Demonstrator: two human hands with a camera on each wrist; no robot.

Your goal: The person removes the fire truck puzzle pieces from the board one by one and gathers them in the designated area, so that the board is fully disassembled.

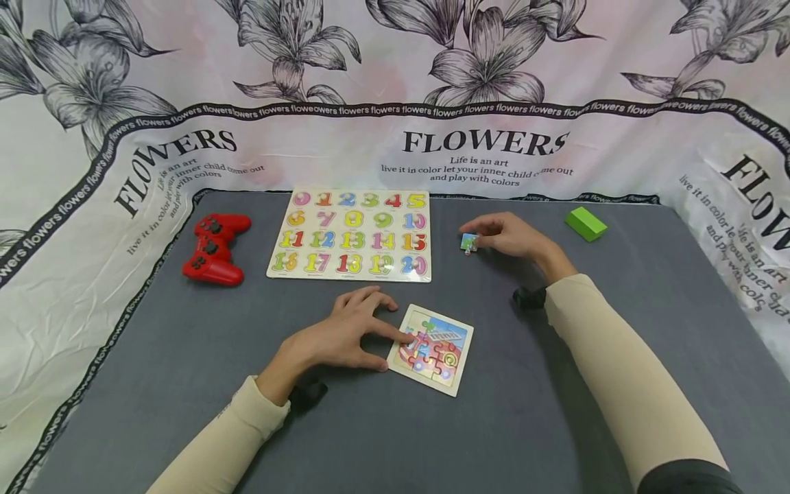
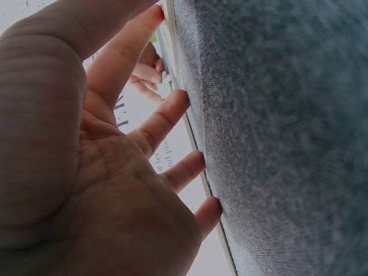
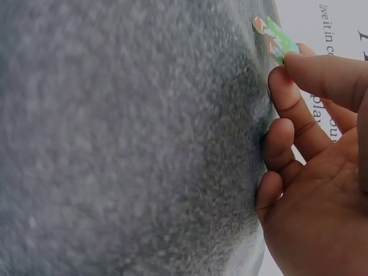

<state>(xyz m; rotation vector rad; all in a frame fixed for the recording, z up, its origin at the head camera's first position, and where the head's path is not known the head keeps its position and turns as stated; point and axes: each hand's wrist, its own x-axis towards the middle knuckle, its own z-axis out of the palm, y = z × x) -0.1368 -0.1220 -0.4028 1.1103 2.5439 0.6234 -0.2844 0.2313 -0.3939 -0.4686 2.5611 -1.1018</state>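
A small square jigsaw puzzle (image 1: 441, 336) with a pale frame lies tilted on the grey cloth, showing a red vehicle and a white ladder. Its upper left part shows bare pale wood. My left hand (image 1: 348, 336) is at its left side with fingers spread; the index fingertip rests on the puzzle and the thumb tip is right at the frame's edge. In the left wrist view, the other fingertips of the left hand (image 2: 126, 167) meet the cloth. Farther back, my right hand (image 1: 509, 237) pinches a green and blue jigsaw piece (image 1: 469, 242) between thumb and fingers, low over the cloth.
A number board (image 1: 352, 271) with rows of coloured numerals lies behind the left hand. At the far left is a red game controller (image 1: 217, 248). A green block (image 1: 585, 224) stands to the right of my right hand. Behind the table hangs a flower-printed cloth (image 1: 345, 151).
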